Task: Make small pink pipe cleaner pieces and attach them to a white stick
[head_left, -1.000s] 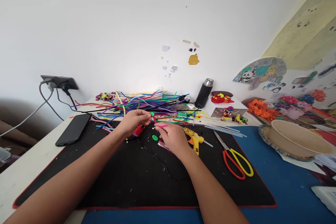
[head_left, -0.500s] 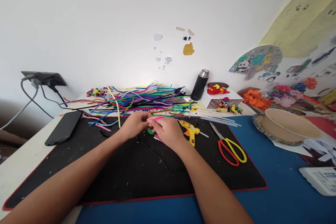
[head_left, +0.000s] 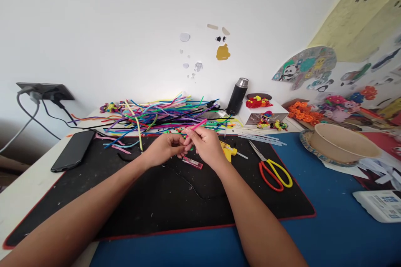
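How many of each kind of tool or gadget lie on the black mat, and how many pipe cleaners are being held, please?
Scissors: 1
Glue gun: 1
Phone: 1
Pink pipe cleaner, in the right hand: 1
Total: 4

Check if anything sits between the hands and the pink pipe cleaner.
Nothing visible. The right hand pinches the pink pipe cleaner above the black mat; the left hand sits at its lower end, grip unclear.

White table (head_left: 19,200) bearing a black red-edged rubber mat (head_left: 156,204) beside a blue sheet (head_left: 328,233), a flat black smartphone (head_left: 73,155) at left, a heap of multicoloured pipe cleaners (head_left: 163,114) and a black steel-capped flask (head_left: 237,96) behind
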### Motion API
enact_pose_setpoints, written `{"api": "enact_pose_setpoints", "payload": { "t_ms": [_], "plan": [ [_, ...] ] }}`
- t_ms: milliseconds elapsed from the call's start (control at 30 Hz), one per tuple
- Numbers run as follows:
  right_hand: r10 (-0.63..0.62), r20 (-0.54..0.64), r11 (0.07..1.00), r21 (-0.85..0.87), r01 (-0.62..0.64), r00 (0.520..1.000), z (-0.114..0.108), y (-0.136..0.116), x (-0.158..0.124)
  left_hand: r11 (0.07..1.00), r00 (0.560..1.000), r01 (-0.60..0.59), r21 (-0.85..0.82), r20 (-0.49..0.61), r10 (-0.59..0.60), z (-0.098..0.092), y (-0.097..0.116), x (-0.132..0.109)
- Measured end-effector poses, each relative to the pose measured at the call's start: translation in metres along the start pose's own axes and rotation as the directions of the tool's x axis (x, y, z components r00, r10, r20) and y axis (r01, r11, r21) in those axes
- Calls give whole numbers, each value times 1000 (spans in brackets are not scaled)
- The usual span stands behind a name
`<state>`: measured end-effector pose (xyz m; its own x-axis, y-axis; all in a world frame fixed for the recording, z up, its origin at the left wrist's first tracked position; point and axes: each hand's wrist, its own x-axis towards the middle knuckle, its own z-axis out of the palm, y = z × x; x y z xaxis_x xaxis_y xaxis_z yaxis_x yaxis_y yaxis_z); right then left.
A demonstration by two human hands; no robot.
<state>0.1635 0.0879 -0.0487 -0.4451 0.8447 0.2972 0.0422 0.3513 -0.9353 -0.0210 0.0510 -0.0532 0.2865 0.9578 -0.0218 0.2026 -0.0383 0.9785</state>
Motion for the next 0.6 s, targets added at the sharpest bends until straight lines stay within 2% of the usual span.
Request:
{"api": "enact_pose_setpoints", "payload": {
  "t_ms": [367, 600],
  "plan": [
    [97, -18, 972, 217, -91, 995, -8, 1, 6, 996, 1000, 15, -91, 17, -14, 1, 5, -1],
    [126, -49, 960, 256, -110, 991, -10, -1, 7, 997, 1000, 3, -78, 13, -2, 4, 14, -4]
  ]
}}
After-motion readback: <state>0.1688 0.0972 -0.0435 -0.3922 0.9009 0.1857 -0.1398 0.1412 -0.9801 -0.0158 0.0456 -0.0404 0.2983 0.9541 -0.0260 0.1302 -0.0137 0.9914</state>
